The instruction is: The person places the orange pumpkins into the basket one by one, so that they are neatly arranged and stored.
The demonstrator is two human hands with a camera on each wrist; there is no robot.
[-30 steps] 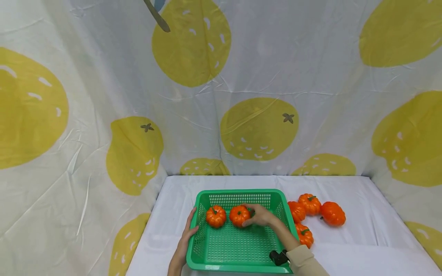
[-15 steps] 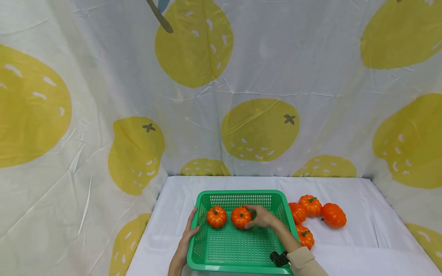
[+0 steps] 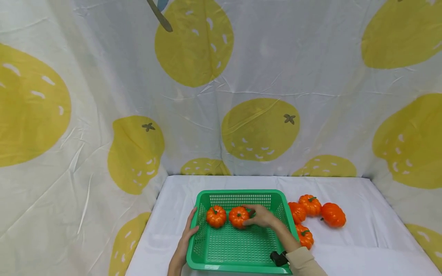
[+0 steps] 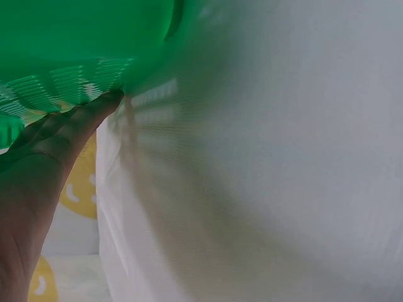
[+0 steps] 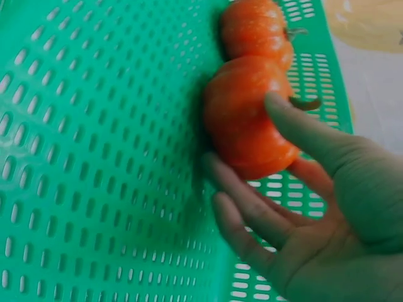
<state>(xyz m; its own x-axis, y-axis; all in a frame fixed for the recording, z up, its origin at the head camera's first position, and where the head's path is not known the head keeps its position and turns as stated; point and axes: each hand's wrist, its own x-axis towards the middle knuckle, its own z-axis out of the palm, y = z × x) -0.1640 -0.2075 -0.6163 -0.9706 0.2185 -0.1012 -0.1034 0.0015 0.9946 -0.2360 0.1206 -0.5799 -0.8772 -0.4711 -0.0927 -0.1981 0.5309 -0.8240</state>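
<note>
A green plastic basket [image 3: 240,267] stands on the white cloth. My left hand [image 3: 184,240] rests against its left side, thumb at the rim. In the left wrist view the straight fingers [image 4: 79,126] lie along the slotted outer wall. Inside the basket, my right hand [image 3: 259,217] holds a small orange pumpkin [image 3: 238,217] from its right side. In the right wrist view, thumb and fingers [image 5: 245,207] lie around this pumpkin, with its stem toward the back wall. A second pumpkin [image 3: 216,217] sits to its left, close to or touching it.
Several more pumpkins [image 3: 333,215] lie on the white table cloth [image 3: 348,257] outside the basket's right wall, one of them partly hidden by the rim. A white curtain [image 3: 193,126] with yellow fruit prints encloses the back and sides.
The held pumpkin has shifted slightly left, nearer the second one. My left hand and the basket stay where they were.
</note>
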